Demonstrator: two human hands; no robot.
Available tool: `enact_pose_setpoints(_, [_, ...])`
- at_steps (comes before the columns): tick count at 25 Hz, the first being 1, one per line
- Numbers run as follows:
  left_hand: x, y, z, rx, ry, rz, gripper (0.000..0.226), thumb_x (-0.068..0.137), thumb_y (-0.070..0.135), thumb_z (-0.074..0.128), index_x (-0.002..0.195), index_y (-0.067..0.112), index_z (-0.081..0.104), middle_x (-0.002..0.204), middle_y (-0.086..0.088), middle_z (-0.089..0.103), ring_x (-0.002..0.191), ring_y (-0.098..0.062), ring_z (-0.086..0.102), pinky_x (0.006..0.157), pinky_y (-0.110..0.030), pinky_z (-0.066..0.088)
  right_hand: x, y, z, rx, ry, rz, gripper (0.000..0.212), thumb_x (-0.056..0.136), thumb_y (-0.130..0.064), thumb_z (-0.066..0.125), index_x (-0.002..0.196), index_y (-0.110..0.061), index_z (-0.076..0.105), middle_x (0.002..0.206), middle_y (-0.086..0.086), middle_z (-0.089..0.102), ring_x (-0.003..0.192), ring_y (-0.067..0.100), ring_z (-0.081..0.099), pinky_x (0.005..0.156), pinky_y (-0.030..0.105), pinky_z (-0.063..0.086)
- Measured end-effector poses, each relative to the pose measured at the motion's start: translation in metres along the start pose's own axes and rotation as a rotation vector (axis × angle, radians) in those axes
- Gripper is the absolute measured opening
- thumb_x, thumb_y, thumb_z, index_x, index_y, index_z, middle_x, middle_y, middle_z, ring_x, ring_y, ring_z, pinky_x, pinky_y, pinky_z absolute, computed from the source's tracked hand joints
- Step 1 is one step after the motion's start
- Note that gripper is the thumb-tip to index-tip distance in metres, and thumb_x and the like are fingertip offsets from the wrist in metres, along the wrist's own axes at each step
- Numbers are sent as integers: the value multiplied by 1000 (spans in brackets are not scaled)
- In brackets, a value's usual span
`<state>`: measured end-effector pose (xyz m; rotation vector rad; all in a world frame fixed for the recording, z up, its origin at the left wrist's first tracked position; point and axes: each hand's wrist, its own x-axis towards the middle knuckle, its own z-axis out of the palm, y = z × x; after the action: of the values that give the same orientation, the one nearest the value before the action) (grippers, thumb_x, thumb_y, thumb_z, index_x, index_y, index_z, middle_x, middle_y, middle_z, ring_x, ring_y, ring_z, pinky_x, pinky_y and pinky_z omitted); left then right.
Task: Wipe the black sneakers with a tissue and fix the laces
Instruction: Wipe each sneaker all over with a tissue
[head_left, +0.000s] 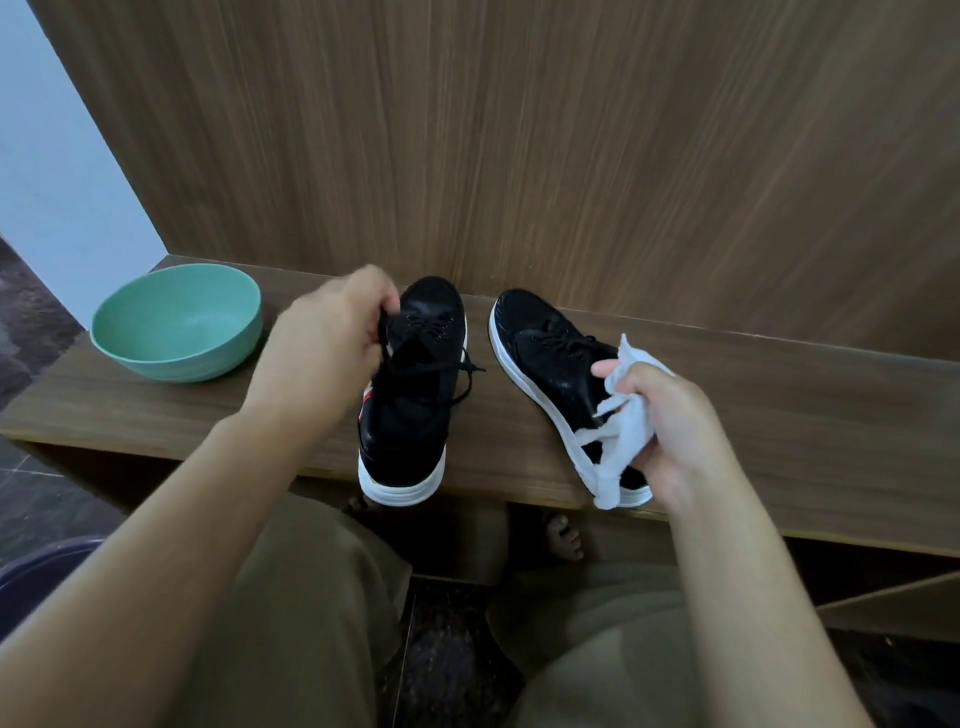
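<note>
While beside sneakers (410, 384), green bowl (176, 322).

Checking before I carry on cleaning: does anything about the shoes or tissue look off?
Yes. The left sneaker has loose laces, pinched by the left hand, and its heel overhangs the wooden ledge. The tissue in the right hand looks torn into strips.

wooden shelf (727, 395) | on it: green bowl (176, 322), two black sneakers (410, 395)
</note>
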<state>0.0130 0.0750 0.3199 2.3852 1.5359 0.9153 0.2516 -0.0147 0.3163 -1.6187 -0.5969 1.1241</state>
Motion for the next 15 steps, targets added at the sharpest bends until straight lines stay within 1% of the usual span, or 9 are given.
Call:
enact_pose_setpoints(2, [-8,-5,9,134,-245,121,33,72,-3,56,94,22,56,82,5,61,77,-23,61,67,-36,49,3,1,0,20,0,-6,27,79,-6,46,85,-15,72,85,10,63,91,34,66,76,43,52])
enact_pose_setpoints(4, [-8,-2,12,314,-515,203,30,79,4,51,94,30,55,89,10,60,82,-17,60,70,-33,50,3,0,3,14,-3,-17,27,80,-5,47,85,-14,71,86,6,64,90,27,63,75,42,52])
enact_pose_setpoints(5, [-4,0,12,396,-620,234,27,82,5,49,90,31,54,88,10,58,81,-15,58,68,-31,49,2,0,5,7,-5,-17,26,80,-5,47,85,-14,71,86,5,64,89,25,62,76,42,52])
enact_pose_setpoints(7, [8,8,13,485,-835,262,27,82,0,46,74,25,49,74,5,50,68,-15,50,59,-27,42,1,3,7,0,-7,-5,25,80,-5,48,85,-14,71,84,5,64,85,23,62,78,43,52])
enact_pose_setpoints(9, [17,16,8,503,-1019,257,26,82,-4,42,75,17,55,70,5,48,64,-13,44,58,-24,36,1,4,8,-1,-11,7,26,80,-5,48,86,-15,72,85,6,64,86,24,62,80,44,52])
enact_pose_setpoints(10, [21,17,3,480,-1031,240,29,83,-3,43,82,18,63,74,9,52,68,-12,47,63,-23,38,1,4,7,-2,-13,9,26,80,-6,49,87,-15,72,88,7,64,89,25,62,82,45,52])
enact_pose_setpoints(11, [25,18,-6,451,-988,188,32,85,1,45,86,24,67,80,14,56,75,-9,51,70,-22,41,1,5,7,0,-13,10,26,80,-6,49,88,-15,72,91,7,64,91,24,61,83,45,51])
enact_pose_setpoints(13, [29,24,-21,403,-770,90,28,86,11,49,82,34,65,82,18,60,80,-7,56,74,-25,44,3,5,6,19,-15,3,26,81,-6,49,88,-15,72,94,6,64,95,23,60,83,45,51])
enact_pose_setpoints(15, [26,32,-15,307,-585,51,21,85,18,50,86,37,61,86,14,60,82,-12,56,74,-31,46,6,7,7,36,-28,-4,25,81,-6,49,87,-14,72,92,5,65,93,25,62,81,44,51])
